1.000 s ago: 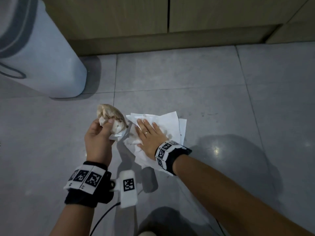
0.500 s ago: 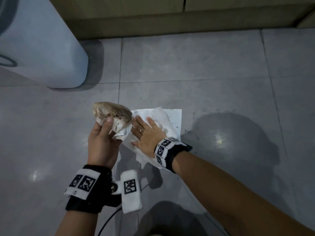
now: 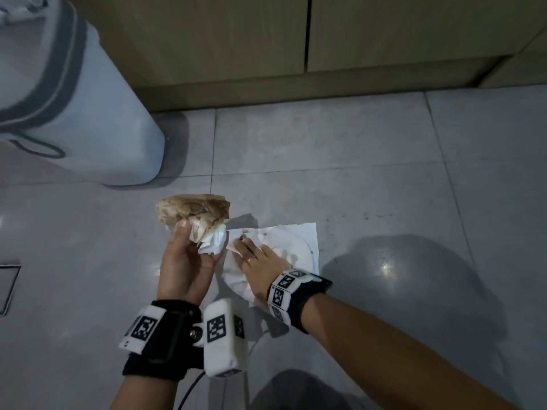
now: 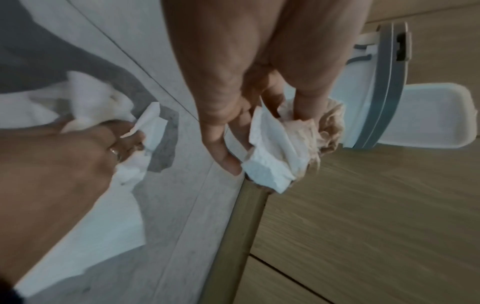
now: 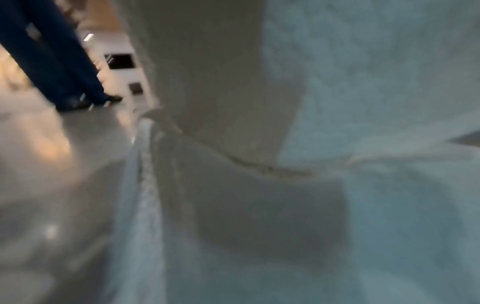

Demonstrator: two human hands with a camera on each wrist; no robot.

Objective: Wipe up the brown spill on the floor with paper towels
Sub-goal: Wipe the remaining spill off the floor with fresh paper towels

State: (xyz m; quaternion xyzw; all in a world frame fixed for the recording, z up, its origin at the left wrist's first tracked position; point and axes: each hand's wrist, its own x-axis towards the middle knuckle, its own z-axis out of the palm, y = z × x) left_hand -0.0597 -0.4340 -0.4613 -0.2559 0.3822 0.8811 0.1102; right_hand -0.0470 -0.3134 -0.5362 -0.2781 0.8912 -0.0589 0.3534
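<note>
My left hand (image 3: pixel 186 261) is raised above the floor and grips a crumpled, brown-stained paper towel wad (image 3: pixel 194 213); in the left wrist view its fingers (image 4: pixel 228 131) curl round the wad (image 4: pixel 291 142). Just to its right, my right hand (image 3: pixel 256 261) presses palm-down on a white paper towel (image 3: pixel 299 242) lying on the grey floor tile. The towel is bunched into folds around the fingers (image 4: pixel 122 144). The right wrist view is filled by blurred white towel (image 5: pixel 363 102). No brown liquid shows on the bare floor; what lies under the towel is hidden.
A pale bin (image 3: pixel 77 119) with a grey band stands at the back left, its lid (image 4: pixel 428 115) swung open. Wooden cabinets (image 3: pixel 236 39) with a kickboard run along the back. A floor drain (image 3: pixel 9 285) sits at far left. Small dark specks (image 3: pixel 370 216) dot the tile. A person's dark legs (image 5: pixel 64 61) stand further off.
My right hand has slid the white towel left toward the left hand, and the towel has gone from spread to bunched. The left hand still holds the stained wad up.
</note>
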